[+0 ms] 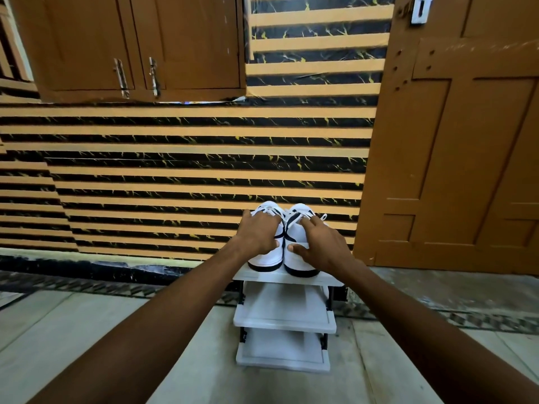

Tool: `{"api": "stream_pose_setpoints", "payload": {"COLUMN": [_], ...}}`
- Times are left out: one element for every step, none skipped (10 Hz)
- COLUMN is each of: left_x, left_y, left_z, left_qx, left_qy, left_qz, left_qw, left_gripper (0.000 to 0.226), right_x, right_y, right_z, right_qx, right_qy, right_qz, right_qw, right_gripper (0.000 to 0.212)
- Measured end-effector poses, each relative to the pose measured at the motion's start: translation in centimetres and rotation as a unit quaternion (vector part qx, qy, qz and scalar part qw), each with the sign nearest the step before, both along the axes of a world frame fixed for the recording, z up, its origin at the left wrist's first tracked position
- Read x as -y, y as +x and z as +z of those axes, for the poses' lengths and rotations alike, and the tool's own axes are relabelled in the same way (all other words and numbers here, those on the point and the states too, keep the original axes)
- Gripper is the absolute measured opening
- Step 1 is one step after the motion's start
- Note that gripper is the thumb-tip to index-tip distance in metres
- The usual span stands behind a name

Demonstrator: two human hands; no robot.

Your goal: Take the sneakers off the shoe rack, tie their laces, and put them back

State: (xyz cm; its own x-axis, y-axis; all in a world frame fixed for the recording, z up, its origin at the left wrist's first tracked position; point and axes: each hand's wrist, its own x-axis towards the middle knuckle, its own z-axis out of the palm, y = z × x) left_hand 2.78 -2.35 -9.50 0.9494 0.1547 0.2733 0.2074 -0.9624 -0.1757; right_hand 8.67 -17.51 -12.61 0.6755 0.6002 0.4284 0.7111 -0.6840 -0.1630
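Observation:
Two white sneakers with black trim stand side by side, heels toward me, on the top shelf of a small white shoe rack point(287, 277). My left hand point(258, 233) wraps over the left sneaker point(267, 259), fingers on the laces and thumb on its heel. My right hand point(319, 242) holds the right sneaker point(299, 265) the same way, with a finger up by the tongue. Loose white lace ends point(323, 217) stick out near the right shoe's toe.
The rack has two lower shelves point(284, 322) with nothing on them and stands on a pale tiled floor against a black-and-orange striped wall. A brown door point(455, 158) is at the right. Brown cabinet doors point(140, 45) hang high on the left.

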Motion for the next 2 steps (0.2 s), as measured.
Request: {"api": "stream_pose_setpoints", "payload": {"left_x": [0.0, 0.1], "left_y": [-1.0, -2.0], "left_z": [-0.2, -0.5], "left_qx": [0.007, 0.068], "left_qy": [-0.038, -0.11], "left_qz": [-0.016, -0.052], "left_qw": [0.999, 0.99], "left_gripper": [0.055, 0.057], "right_x": [0.4, 0.8], "right_y": [-0.9, -2.1], "right_z": [0.9, 1.8], "right_qx": [-0.028, 0.011], "right_qy": [-0.024, 0.005], "right_qz": [-0.019, -0.04], "right_qw": [0.999, 0.999], "right_gripper": [0.065, 0.058]}}
